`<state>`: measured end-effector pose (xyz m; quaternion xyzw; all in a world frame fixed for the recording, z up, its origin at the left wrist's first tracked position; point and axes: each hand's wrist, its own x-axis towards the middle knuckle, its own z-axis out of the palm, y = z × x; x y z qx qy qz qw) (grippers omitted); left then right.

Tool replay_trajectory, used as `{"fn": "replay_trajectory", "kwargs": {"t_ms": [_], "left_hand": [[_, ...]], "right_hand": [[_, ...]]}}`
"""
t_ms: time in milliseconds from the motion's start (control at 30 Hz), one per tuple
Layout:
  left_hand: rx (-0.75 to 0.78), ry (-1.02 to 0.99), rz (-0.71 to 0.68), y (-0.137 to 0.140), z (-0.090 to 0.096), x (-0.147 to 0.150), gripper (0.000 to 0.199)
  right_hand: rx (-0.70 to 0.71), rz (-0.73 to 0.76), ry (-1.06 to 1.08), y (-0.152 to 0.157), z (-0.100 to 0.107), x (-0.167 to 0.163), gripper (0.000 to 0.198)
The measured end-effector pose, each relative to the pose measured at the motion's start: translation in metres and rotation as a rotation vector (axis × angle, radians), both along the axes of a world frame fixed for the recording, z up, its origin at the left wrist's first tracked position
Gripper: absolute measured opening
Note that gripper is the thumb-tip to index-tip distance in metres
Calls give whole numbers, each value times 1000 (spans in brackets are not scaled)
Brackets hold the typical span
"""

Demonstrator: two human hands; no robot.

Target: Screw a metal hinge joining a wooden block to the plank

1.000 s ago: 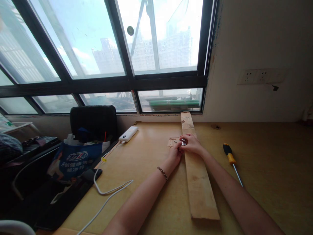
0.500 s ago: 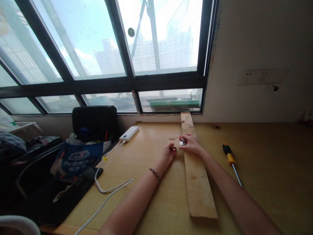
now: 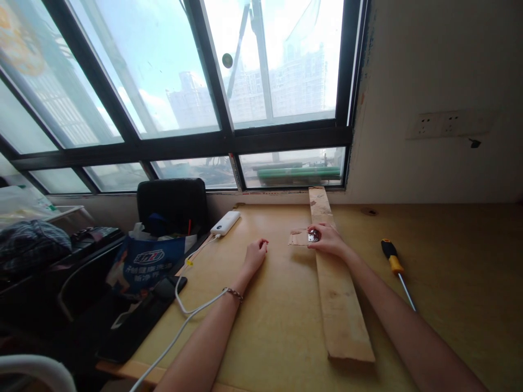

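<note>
My right hand (image 3: 330,240) is closed on a small shiny metal hinge (image 3: 314,236), holding it down at the left edge of a long wooden board (image 3: 341,294). Sticking out leftward from under the hinge is a flat piece of torn cardboard (image 3: 298,238). The board lies lengthwise on the wooden table (image 3: 261,321), its far end near the window. My left hand (image 3: 255,255) is apart from the board, over the table to its left. Its fingers are curled together, and what they hold, if anything, is too small to make out.
A screwdriver (image 3: 394,260) with a black and yellow handle lies right of the board. At the table's left side are a white power bank (image 3: 226,222) and its white cable (image 3: 192,314). Beyond that edge stand a blue bag (image 3: 143,267) and a black chair (image 3: 171,204).
My left hand has drawn away from the cardboard and hinge, moving left and toward me. My right hand keeps its grip on the hinge. The view has shifted slightly left.
</note>
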<state>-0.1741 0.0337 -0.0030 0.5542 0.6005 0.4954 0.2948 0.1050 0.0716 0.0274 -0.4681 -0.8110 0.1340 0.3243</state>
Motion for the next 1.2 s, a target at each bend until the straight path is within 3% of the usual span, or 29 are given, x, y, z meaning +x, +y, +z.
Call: {"fn": "replay_trajectory", "kwargs": {"t_ms": [133,300,700,900,1200], "left_hand": [[119,483,35,6,-6,-11,16],[142,667,-42,5,-11,-11,19],[146,643,98,12,-19,-14,38],[175,600,47,11,-15,-12,35],[197,756,9,6,-17,-9,44]], "right_hand": [[0,4,-19,-1,1,0,46],[3,1,-15,-1,1,0,47],[-1,-1,0,-2,1,0,45],[-8,0,12,-3,2,-1,45],[-13,6,4,-1,1,0,44]]}}
